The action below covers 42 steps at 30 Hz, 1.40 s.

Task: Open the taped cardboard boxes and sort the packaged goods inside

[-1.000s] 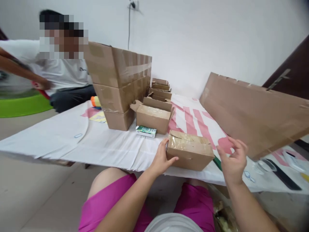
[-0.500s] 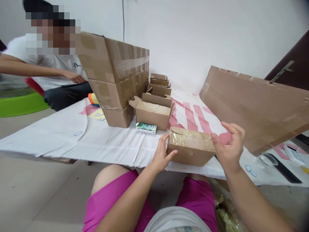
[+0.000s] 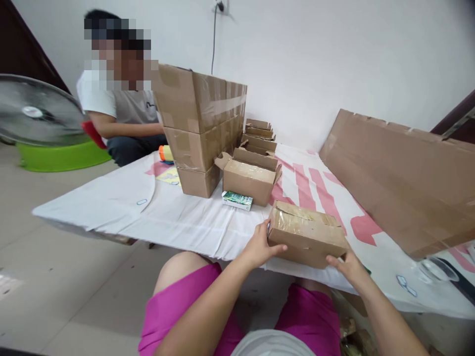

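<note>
A small taped cardboard box (image 3: pixel 306 232) lies on the white cloth (image 3: pixel 185 222) near its front edge. My left hand (image 3: pixel 260 247) grips the box's left end, thumb on the front face. My right hand (image 3: pixel 347 267) holds its lower right corner, fingers partly hidden behind the box. Just beyond it lie a green and white carton (image 3: pixel 237 200) and an open cardboard box (image 3: pixel 250 177).
A stack of large cardboard boxes (image 3: pixel 200 128) stands at the back with several small open boxes behind. A big flat cardboard sheet (image 3: pixel 404 173) leans on the right. A person in a white shirt (image 3: pixel 122 118) sits at the left, by a fan (image 3: pixel 37 111) and green tub (image 3: pixel 59 155).
My right hand has come down from the air onto the box's right corner. My head has turned left, bringing the fan into view.
</note>
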Available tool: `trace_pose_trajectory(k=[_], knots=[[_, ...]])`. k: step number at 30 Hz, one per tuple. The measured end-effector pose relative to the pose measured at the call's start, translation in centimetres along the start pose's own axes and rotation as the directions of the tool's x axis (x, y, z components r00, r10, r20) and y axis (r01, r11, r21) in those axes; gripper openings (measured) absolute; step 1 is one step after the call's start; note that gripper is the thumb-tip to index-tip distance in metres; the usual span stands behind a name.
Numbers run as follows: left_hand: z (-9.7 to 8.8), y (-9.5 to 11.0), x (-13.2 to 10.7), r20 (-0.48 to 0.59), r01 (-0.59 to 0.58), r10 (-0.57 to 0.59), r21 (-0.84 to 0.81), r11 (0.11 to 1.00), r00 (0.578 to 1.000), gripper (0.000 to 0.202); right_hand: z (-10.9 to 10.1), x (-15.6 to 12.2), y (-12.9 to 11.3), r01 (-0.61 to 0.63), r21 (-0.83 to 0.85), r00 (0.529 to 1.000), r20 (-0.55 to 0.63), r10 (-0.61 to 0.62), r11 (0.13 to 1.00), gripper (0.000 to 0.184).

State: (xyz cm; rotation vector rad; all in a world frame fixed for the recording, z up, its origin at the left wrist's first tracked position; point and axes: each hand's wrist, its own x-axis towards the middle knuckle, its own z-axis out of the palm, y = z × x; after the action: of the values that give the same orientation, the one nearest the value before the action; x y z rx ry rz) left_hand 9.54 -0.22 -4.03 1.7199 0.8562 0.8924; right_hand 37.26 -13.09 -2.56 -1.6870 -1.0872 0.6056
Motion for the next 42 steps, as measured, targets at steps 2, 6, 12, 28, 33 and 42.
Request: trace_pose_trajectory(k=[2, 6, 12, 28, 33, 42], knots=[[1.0, 0.5, -0.7, -0.061, 0.005, -0.002, 0.050, 0.999, 0.998, 0.101, 0.1, -0.4, 1.4, -0.074, 0.008, 0.991, 0.110, 0.073, 0.997, 0.073], [2.6, 2.0, -2.3, -0.081, -0.297, 0.306, 0.104, 0.949, 0.949, 0.089, -0.2, -0.5, 3.8, -0.088, 0.138, 0.994, -0.056, 0.096, 0.987, 0.058], [3.3, 3.2, -3.6, 0.028, -0.708, 0.707, 0.047, 0.705, 0.706, 0.063, -0.8, -0.4, 5.0, 0.067, 0.413, 0.983, -0.184, 0.011, 0.908, 0.070], [2.0, 1.8, -1.9, -0.208, -0.378, 0.420, 0.213, 0.901, 0.883, 0.018, 2.3, -1.4, 2.1, -0.021, 0.199, 0.975, -0.212, 0.064, 0.980, 0.061], [1.1, 0.3, -0.6, -0.376, -0.185, 0.224, 0.137, 0.973, 0.899, 0.039, 4.3, -2.9, 0.3, 0.122, -0.016, 0.971, -0.204, -0.123, 0.992, 0.074], [0.5, -0.9, 0.4, -0.386, -0.128, 0.109, -0.024, 0.992, 0.916, 0.055, 6.5, -3.7, -1.2, 0.337, -0.042, 0.907, -0.254, -0.337, 0.940, 0.064]])
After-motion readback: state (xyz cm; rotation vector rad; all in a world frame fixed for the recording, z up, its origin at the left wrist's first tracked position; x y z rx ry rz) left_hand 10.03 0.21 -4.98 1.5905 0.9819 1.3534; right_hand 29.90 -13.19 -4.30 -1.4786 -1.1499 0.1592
